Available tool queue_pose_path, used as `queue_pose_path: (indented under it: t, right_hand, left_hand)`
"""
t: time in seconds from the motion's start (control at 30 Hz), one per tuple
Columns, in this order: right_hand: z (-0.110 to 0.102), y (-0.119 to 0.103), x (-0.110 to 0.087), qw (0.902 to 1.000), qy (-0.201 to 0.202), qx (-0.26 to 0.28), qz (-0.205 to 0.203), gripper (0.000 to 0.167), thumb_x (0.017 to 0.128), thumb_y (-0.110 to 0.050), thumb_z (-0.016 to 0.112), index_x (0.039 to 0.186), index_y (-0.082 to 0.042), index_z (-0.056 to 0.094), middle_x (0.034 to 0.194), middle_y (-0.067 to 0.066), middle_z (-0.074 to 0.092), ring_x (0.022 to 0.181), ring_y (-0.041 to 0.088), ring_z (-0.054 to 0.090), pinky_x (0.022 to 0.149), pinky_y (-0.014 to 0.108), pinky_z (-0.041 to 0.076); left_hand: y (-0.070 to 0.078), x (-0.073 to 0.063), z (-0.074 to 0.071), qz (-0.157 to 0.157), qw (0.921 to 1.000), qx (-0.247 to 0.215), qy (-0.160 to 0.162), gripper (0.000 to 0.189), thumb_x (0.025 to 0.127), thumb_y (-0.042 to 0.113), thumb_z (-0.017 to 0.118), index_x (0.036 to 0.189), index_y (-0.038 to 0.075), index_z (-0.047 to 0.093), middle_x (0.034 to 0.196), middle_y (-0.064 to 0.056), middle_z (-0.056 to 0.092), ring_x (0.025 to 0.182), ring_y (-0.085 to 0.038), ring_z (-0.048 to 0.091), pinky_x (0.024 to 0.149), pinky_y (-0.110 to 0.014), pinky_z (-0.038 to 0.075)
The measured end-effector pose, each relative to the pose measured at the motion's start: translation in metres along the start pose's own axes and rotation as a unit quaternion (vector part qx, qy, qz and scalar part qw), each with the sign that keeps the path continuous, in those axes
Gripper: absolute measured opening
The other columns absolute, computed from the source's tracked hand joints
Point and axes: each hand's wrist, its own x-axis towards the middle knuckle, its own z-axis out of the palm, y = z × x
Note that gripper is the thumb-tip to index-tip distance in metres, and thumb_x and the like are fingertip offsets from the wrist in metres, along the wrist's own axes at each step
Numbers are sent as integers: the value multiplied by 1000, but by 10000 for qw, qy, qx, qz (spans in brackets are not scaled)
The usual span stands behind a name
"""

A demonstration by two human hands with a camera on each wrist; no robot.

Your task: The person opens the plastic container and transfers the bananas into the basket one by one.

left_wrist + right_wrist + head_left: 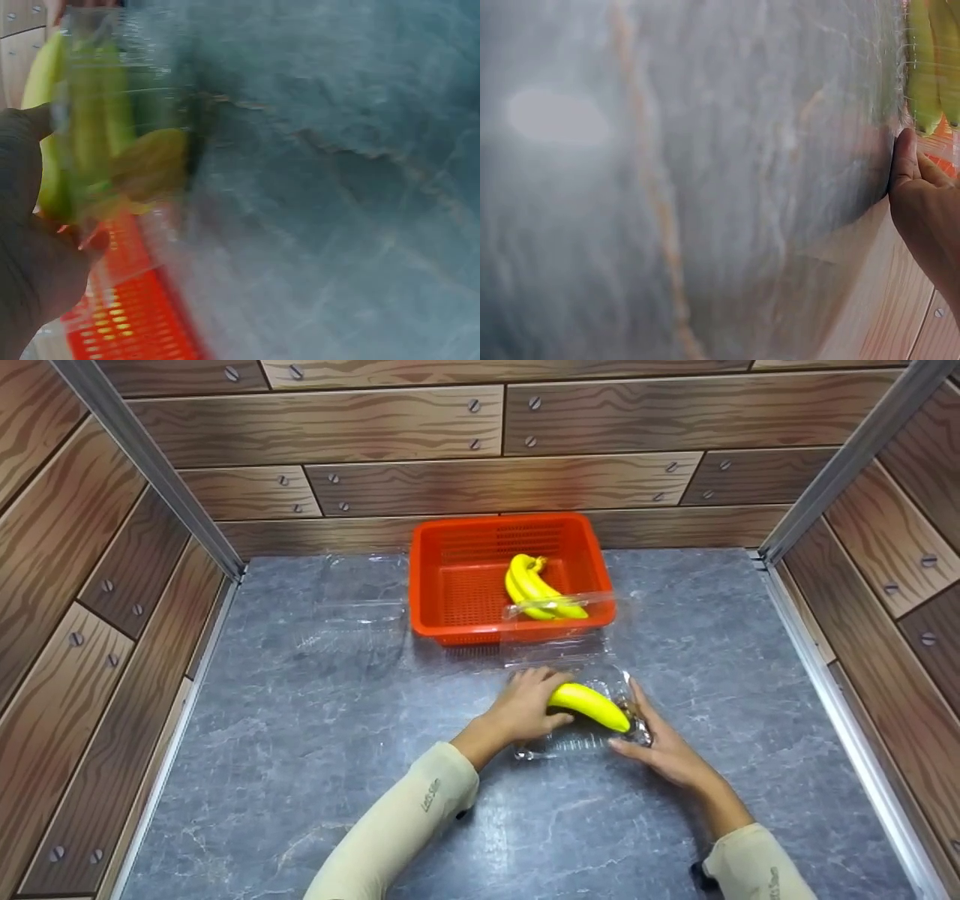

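In the head view, a yellow banana [591, 706] lies slanted over a clear plastic clamshell box [574, 748], its tip pointing to the lower right. My left hand [529, 706] grips the banana's upper left end, fingers over the top and thumb on the near side. At the box's right end, my right hand [666, 746] holds the wall between thumb and fingers. The raised lid [559, 649] leans back toward the basket. Blur in the left wrist view softens the banana [49, 161] beside the thumb. My right hand [930, 206] shows at the right wrist view's edge.
Behind the box stands a red plastic basket [457, 634] with a bunch of bananas [529, 585] inside. Another clear plastic container [360, 604] sits left of the basket. Wood-patterned walls [405, 424] enclose the grey marbled table [300, 757] at the back and sides.
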Motion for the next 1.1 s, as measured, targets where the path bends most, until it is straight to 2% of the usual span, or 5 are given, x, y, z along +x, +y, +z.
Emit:
queue_pose_path:
  t: [0.1, 0.27, 0.5, 0.73, 1.1]
  right_hand:
    - [0, -1, 0, 10000, 24, -58, 37, 114, 95, -29, 80, 174, -27, -1, 172, 34, 26, 160, 56, 27, 127, 80, 12]
    - [-3, -3, 3, 9999, 5, -156, 64, 116, 93, -30, 82, 174, -26, -1, 176, 32, 16, 161, 56, 20, 127, 80, 9]
    - [-7, -6, 9, 9992, -184, -354, 16, 121, 90, -34, 85, 174, -27, -3, 179, 28, 4, 163, 57, 12, 127, 80, 9]
    - [-8, -6, 13, 9983, -254, -507, 117, 121, 89, -36, 86, 174, -28, -1, 179, 28, 5, 162, 57, 15, 126, 81, 11]
    - [-8, -5, 12, 9982, -133, -569, 136, 122, 88, -38, 87, 174, -28, 1, 179, 26, 5, 163, 58, 11, 127, 80, 12]
  left_hand:
    - [-4, 2, 6, -97, 9999, 41, -21, 62, 100, 35, 73, 157, 25, 51, 149, -3, 63, 134, -28, 62, 120, -47, 47]
    - [-8, 4, 8, 26, 9994, 293, 177, 55, 100, 20, 72, 153, 23, 55, 137, -4, 69, 120, -26, 70, 105, -44, 59]
    - [-11, 2, 10, 207, 9972, 546, 472, 43, 98, 20, 73, 138, 25, 60, 121, -1, 72, 106, -25, 74, 88, -43, 63]
    - [-15, 2, 10, 161, 9985, 196, 482, 47, 99, 18, 73, 144, 23, 59, 126, -2, 73, 110, -26, 74, 94, -44, 63]
    - [-18, 1, 2, 225, 9919, -833, 931, 44, 100, 25, 75, 142, 23, 63, 131, 1, 72, 119, -19, 70, 107, -38, 58]
